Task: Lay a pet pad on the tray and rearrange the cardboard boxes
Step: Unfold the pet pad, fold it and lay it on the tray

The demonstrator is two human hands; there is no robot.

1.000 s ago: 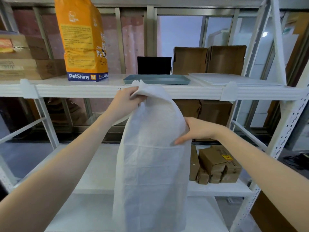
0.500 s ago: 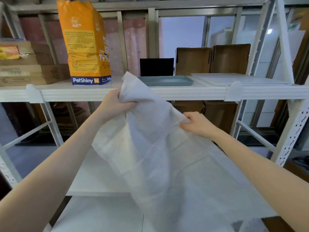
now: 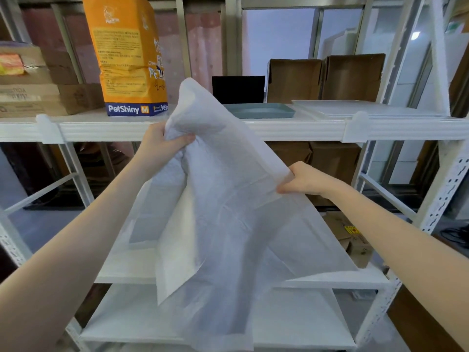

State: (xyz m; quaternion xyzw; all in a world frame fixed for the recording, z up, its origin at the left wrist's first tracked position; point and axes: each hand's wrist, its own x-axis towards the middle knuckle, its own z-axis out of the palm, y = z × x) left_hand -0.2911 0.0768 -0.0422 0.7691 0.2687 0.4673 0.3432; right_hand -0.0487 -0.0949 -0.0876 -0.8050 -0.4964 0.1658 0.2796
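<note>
A white pet pad (image 3: 228, 212) hangs half unfolded in front of the shelf rack. My left hand (image 3: 162, 143) grips its upper left part, just below the top shelf edge. Lower and to the right, my right hand (image 3: 302, 180) pinches the pad's right edge. The grey-blue tray (image 3: 264, 111) lies flat on the top shelf, behind the pad's raised corner, which hides its left end. Two open brown cardboard boxes (image 3: 294, 80) (image 3: 352, 77) stand at the back of that shelf, right of the tray.
An orange PetShiny bag (image 3: 127, 57) stands on the top shelf left of the tray, with stacked cartons (image 3: 38, 95) further left. A white flat tray (image 3: 368, 109) lies to the right. A black box (image 3: 238, 88) stands behind the tray. Small cartons (image 3: 350, 237) sit on the lower shelf.
The pad went from hanging folded and narrow to spread open. My right hand pulled its edge out to the right and downward; my left hand kept its grip and lifted the top corner.
</note>
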